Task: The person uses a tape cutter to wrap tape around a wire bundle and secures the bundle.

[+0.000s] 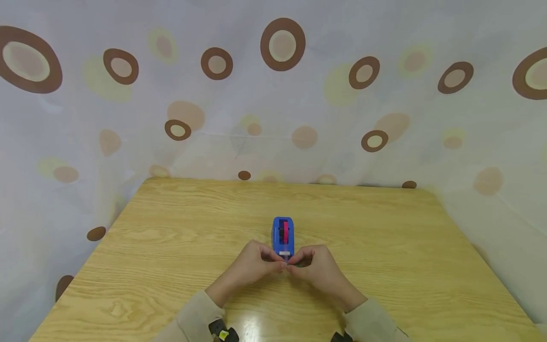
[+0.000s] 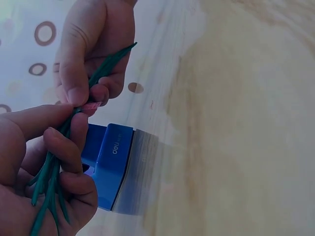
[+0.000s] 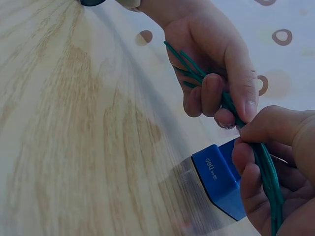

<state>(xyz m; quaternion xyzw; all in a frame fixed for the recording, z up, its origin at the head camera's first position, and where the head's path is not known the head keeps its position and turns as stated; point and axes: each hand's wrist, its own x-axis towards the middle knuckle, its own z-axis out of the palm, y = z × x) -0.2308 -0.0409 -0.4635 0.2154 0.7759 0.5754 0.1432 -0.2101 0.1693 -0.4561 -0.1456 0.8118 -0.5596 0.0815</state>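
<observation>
A blue tape dispenser (image 1: 277, 237) with a pink-cored roll (image 1: 286, 232) stands on the table just beyond both hands. My left hand (image 1: 249, 266) pinches a thin bundle of green strands (image 2: 49, 174), whose split ends lie across its palm. Meeting it fingertip to fingertip, my right hand (image 1: 319, 270) grips the same bundle, and a green end (image 2: 118, 58) sticks out past its fingers in the left wrist view. A short strip of clear tape (image 2: 92, 105) shows at the pinch point. Fingers hide how far it goes round the strands.
The wooden table (image 1: 384, 237) spreads to both sides of the dispenser. Behind it hangs a pale curtain (image 1: 239, 104) with brown ring patterns. Dark straps (image 1: 223, 331) sit near the wrists.
</observation>
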